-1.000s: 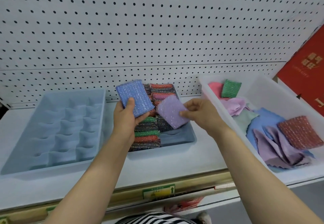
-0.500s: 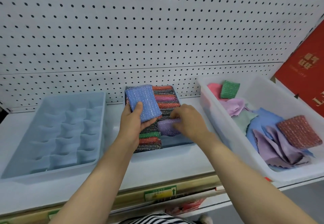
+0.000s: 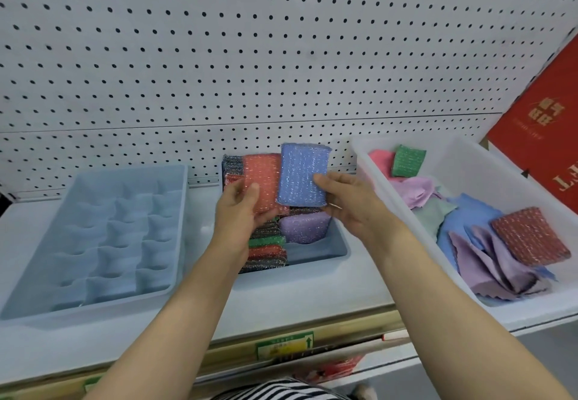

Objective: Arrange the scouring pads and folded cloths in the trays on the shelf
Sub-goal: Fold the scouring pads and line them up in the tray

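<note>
Head view: the purple scouring pad, carried by the right hand a second ago, now lies in the middle tray beside the packed row. The blue pad has passed to the right hand, whose fingers pinch its edge. The left hand grips an orange pad above the row. Loose cloths and a red pad wait in the white bin.

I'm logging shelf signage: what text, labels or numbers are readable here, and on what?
Red box: gold characters, too blurred to read; large pale letters at the frame edge, cut off.
Green and yellow shelf-edge label: an upward arrow shows; its print is too small to read.
No other legible text.
</note>
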Demonstrator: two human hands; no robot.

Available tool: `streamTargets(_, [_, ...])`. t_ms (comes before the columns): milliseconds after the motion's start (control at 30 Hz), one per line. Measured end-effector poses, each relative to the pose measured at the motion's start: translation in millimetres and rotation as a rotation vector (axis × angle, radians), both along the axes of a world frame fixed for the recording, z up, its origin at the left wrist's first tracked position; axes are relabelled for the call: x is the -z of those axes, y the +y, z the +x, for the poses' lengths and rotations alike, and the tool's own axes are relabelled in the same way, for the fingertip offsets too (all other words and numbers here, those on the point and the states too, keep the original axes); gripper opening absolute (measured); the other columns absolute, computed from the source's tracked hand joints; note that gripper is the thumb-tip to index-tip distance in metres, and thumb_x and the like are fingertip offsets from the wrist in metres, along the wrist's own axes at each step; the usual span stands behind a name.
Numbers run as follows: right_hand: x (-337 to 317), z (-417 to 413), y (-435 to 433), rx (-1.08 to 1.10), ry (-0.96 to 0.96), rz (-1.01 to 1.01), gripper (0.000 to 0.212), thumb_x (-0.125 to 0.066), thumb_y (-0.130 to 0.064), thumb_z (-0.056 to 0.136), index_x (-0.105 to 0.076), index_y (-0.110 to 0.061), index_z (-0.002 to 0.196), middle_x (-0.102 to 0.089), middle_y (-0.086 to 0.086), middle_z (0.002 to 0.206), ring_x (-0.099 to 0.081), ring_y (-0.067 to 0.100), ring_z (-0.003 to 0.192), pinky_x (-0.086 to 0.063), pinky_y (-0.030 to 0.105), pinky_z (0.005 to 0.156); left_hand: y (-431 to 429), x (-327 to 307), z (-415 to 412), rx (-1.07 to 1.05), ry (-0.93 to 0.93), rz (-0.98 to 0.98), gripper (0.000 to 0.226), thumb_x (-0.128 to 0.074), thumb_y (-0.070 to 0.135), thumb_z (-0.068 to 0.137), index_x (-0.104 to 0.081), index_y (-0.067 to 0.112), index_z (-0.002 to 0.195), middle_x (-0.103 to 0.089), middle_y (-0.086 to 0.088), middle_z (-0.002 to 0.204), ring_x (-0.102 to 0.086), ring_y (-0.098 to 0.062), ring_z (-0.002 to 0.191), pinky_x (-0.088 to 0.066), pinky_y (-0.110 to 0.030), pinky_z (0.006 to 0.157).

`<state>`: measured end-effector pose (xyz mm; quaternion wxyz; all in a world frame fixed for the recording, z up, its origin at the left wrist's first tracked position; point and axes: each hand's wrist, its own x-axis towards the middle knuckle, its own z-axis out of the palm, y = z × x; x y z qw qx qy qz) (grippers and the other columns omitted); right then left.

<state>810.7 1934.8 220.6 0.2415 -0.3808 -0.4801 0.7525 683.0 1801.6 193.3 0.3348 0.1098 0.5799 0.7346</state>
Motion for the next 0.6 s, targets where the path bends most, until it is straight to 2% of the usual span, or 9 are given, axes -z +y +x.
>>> streamTargets(100, [0,15,8,-0.067,-0.081,0.14,0.018,-0.072,-0.008,0.086,-0.068,-0.011,0.103,-0.074,0.001,0.087,-0.068,0.013,0.072,-0.056,0.025,0.067,-2,5,-9,-0.151,-0.058,-0.034,0.018,-0.052,0.022,0.103,-0.057,0.013,0.118,-0.067,-0.006,0.115,-0.071,-0.024,0.091,-0.06,-0.022,0.067])
streamTargets(200, [3,24,10,-0.136,-0.333,0.41,0.018,-0.08,-0.006,0.078,-0.07,-0.012,0.092,-0.069,-0.002,0.074,-0.062,0.009,0.066,-0.049,0.02,0.064,0,7,-10,-0.198,-0.082,-0.056,0.024,-0.05,0.024,0.104,-0.056,0.01,0.121,-0.066,-0.008,0.118,-0.071,-0.026,0.094,-0.059,-0.021,0.065])
streamTargets(300, [7,25,9,-0.211,-0.587,0.735,0.02,-0.085,-0.015,0.073,-0.071,-0.022,0.086,-0.064,-0.006,0.072,-0.058,0.006,0.067,-0.044,0.017,0.066,4,6,-5,-0.201,-0.071,-0.06,0.027,-0.049,0.025,0.104,-0.055,0.008,0.125,-0.064,-0.008,0.117,-0.068,-0.023,0.094,-0.06,-0.022,0.063])
streamTargets(367, [10,22,5,-0.252,-0.68,0.941,0.018,-0.083,-0.02,0.074,-0.071,-0.027,0.085,-0.068,-0.005,0.079,-0.061,0.009,0.073,-0.048,0.025,0.072,6,4,-4,-0.202,-0.066,-0.055,0.028,-0.048,0.025,0.104,-0.054,0.007,0.125,-0.064,-0.009,0.118,-0.067,-0.021,0.094,-0.059,-0.022,0.063])
streamTargets(467, [10,18,-6,-0.256,-0.778,1.21,0.018,-0.079,-0.025,0.079,-0.075,-0.026,0.097,-0.073,-0.001,0.095,-0.065,0.018,0.09,-0.049,0.03,0.079,7,2,-4,-0.2,-0.059,-0.058,0.028,-0.049,0.026,0.104,-0.055,0.009,0.126,-0.064,-0.007,0.118,-0.068,-0.02,0.093,-0.059,-0.021,0.062])
streamTargets(533, [12,17,-11,-0.242,-0.831,1.324,0.021,-0.076,-0.026,0.082,-0.074,-0.029,0.104,-0.068,0.003,0.102,-0.063,0.022,0.096,-0.044,0.03,0.078,5,2,-4,-0.197,-0.058,-0.068,0.028,-0.049,0.027,0.104,-0.054,0.011,0.126,-0.064,-0.006,0.117,-0.068,-0.021,0.094,-0.06,-0.022,0.063])
streamTargets(600, [19,13,-18,-0.271,-0.868,1.405,0.022,-0.075,-0.022,0.082,-0.075,-0.029,0.103,-0.064,0.007,0.101,-0.062,0.026,0.093,-0.044,0.03,0.074,2,2,-4,-0.2,-0.058,-0.083,0.027,-0.049,0.028,0.104,-0.055,0.011,0.125,-0.064,-0.005,0.116,-0.069,-0.022,0.093,-0.06,-0.023,0.065])
